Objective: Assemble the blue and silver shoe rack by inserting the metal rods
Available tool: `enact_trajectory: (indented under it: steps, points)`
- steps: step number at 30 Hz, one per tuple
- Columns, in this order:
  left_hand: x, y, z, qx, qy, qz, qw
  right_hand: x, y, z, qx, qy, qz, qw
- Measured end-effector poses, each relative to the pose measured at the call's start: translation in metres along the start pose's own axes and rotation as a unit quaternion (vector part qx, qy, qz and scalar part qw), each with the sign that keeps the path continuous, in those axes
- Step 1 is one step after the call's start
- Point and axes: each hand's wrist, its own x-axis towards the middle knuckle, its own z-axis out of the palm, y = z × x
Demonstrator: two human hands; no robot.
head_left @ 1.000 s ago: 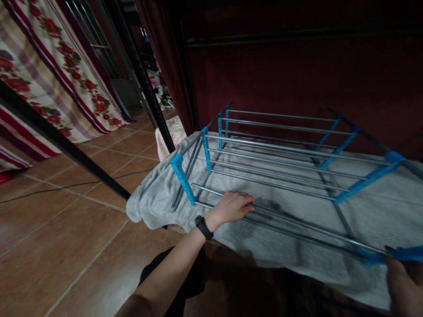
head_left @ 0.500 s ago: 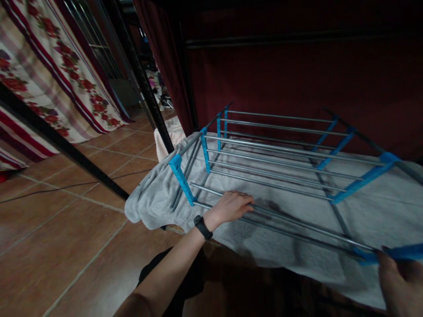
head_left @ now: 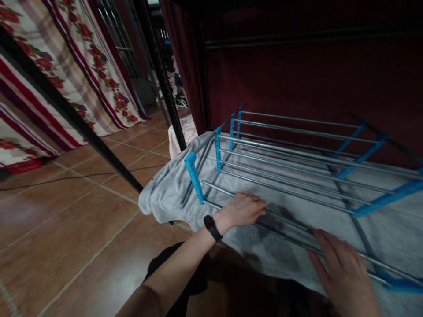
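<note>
A shoe rack [head_left: 295, 149] of grey metal rods and blue plastic brackets lies on a grey blanket. My left hand [head_left: 243, 209], with a black band at the wrist, is closed round a metal rod [head_left: 218, 188] at the rack's near side. That rod's left end shows free beside the near-left blue bracket [head_left: 194, 178]. Farther right along the same rod is my right hand [head_left: 345, 268], its fingers curled over it and its thumb by the lower rod. Another blue bracket [head_left: 405, 284] lies at the right ends of these rods.
Under the rack, the grey blanket [head_left: 168, 193] hangs over the edge. A slanting black metal post [head_left: 99, 147] stands at left, before a flowered curtain [head_left: 109, 83]. Dark red cloth [head_left: 297, 75] hangs behind the rack. A thin cable [head_left: 79, 177] crosses the tiled floor [head_left: 86, 220].
My right hand has left the blue bracket at lower right and come leftward onto the rod. My left hand keeps its hold. The whole view has shifted, so things appear farther right.
</note>
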Motion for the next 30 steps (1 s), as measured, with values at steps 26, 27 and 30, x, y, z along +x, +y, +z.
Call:
enact_trajectory:
  steps: [26,27,30]
  points:
    - [-0.08,-0.08,-0.008,-0.35,0.501,-0.343,0.713,0.008,0.02,0.033,-0.083,0.034,-0.011,0.996]
    - [-0.08,-0.08,-0.006,-0.374,0.489,-0.345,0.709,0.008,0.019,0.033,-0.085,0.03,-0.006,0.996]
    - [-0.081,-0.08,-0.003,-0.421,0.488,-0.327,0.691,0.007,0.017,0.033,-0.089,0.02,0.001,0.996]
